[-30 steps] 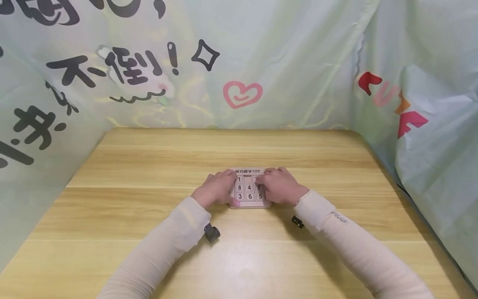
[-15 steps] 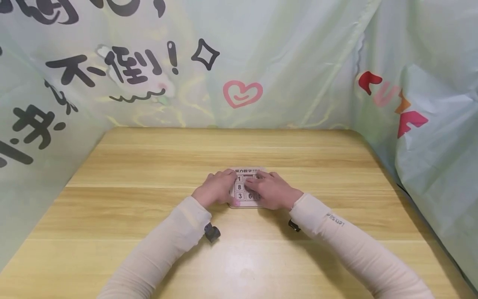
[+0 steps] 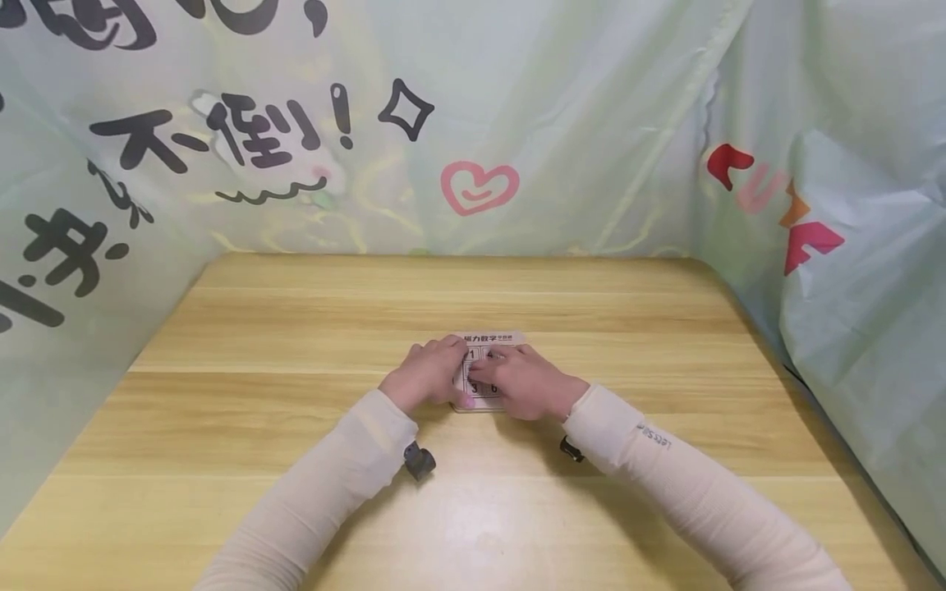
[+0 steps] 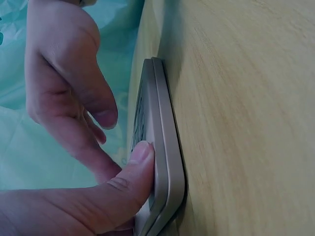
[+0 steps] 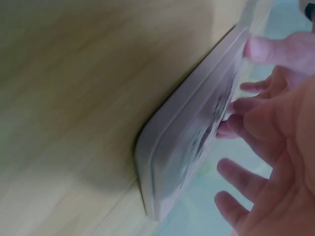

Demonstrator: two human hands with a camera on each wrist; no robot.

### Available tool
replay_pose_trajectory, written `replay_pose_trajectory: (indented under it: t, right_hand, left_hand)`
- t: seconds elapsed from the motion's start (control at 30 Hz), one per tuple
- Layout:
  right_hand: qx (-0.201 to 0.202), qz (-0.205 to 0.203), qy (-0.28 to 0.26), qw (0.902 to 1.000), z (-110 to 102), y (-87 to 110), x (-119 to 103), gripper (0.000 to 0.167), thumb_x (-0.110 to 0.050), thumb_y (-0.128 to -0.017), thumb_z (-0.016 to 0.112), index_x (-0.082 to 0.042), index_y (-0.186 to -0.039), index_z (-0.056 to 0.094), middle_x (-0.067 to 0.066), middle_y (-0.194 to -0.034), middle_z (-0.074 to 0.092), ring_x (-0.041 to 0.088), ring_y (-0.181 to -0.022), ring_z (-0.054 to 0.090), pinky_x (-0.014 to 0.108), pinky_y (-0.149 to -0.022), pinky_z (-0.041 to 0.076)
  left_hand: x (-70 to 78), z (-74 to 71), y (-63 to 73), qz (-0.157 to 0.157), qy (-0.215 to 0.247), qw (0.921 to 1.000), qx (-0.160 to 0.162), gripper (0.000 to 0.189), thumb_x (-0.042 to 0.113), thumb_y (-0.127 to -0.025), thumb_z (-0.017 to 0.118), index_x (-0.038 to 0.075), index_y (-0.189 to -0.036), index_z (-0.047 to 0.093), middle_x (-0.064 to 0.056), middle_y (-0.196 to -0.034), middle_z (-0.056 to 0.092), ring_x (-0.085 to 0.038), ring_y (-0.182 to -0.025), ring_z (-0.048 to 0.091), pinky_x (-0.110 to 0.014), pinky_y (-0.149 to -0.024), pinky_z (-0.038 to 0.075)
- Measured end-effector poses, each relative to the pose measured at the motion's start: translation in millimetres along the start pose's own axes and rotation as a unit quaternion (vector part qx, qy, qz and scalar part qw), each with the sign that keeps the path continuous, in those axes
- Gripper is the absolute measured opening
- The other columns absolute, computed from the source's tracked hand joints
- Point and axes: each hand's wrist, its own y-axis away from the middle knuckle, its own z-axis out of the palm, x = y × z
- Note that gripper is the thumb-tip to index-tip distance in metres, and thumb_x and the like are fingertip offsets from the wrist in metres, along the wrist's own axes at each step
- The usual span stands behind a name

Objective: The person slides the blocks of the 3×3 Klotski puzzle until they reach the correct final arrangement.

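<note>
A flat number slide puzzle (image 3: 484, 403) with numbered square tiles lies on the table in the head view. My left hand (image 3: 429, 373) holds its left side, the thumb at the near corner and the fingers along the far part of that edge. In the left wrist view the left thumb (image 4: 120, 191) presses the side of the puzzle's pale frame (image 4: 167, 142). My right hand (image 3: 532, 387) reaches over the board from the right, fingertips at the tiles in the left and middle columns. It hides most of the right column. Tiles 1 and 3 show partly beside its fingers.
The wooden table (image 3: 296, 304) stretches around the puzzle. Printed cloth (image 3: 591, 148) hangs behind it and along both sides. A small black camera (image 3: 420, 461) is strapped at the left wrist, and another black device (image 3: 571, 448) at the right.
The right hand has moved left across the board, from the right column to over the left column, now covering tile 8. The left hand and the puzzle have stayed in place.
</note>
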Motion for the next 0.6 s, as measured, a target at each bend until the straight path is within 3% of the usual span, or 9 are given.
replay_pose_trajectory:
  t: [0.1, 0.27, 0.5, 0.6]
  right_hand:
    - [-0.004, -0.006, 0.007, 0.9999, -1, 1.7, 0, 0.042, -0.006, -0.085, 0.061, -0.014, -0.126, 0.066, 0.001, -0.129, 0.063, 0.034, -0.126, 0.049, 0.057, -0.099, 0.041]
    - [0.014, 0.032, 0.04, 0.9986, -6, 6.5, 4, 0.024, -0.011, -0.084, 0.066, -0.02, -0.104, 0.076, 0.0, -0.104, 0.072, 0.024, -0.103, 0.062, 0.054, -0.089, 0.048]
    - [-0.025, -0.037, -0.012, 0.9989, -9, 12.0, -2, 0.048, 0.001, -0.083, 0.057, -0.014, -0.127, 0.065, -0.001, -0.13, 0.062, 0.035, -0.126, 0.05, 0.059, -0.096, 0.043]
    - [-0.031, -0.037, -0.004, 0.9988, -7, 10.3, -5, 0.052, 0.0, -0.082, 0.057, -0.014, -0.132, 0.062, 0.0, -0.136, 0.058, 0.039, -0.129, 0.045, 0.059, -0.098, 0.041]
  left_hand:
    - [0.6, 0.4, 0.4, -0.001, 0.003, 1.0, 0.0, 0.084, 0.044, -0.071, 0.083, 0.003, -0.136, 0.049, -0.008, -0.139, 0.05, -0.029, -0.118, 0.052, -0.047, -0.099, 0.04]
    - [1.6, -0.7, 1.0, -0.003, 0.009, 1.0, 0.0, 0.089, 0.043, -0.07, 0.083, 0.001, -0.138, 0.046, -0.009, -0.141, 0.048, -0.03, -0.12, 0.051, -0.048, -0.101, 0.04]
    - [0.8, -0.1, 1.4, -0.002, 0.004, 1.0, -0.002, 0.088, 0.044, -0.07, 0.084, 0.003, -0.138, 0.047, -0.009, -0.143, 0.047, -0.03, -0.123, 0.049, -0.047, -0.1, 0.039]
    - [0.4, -0.2, 1.0, -0.001, 0.003, 1.0, 0.001, 0.085, 0.043, -0.07, 0.084, 0.004, -0.136, 0.049, -0.008, -0.14, 0.049, -0.03, -0.119, 0.052, -0.046, -0.098, 0.041]
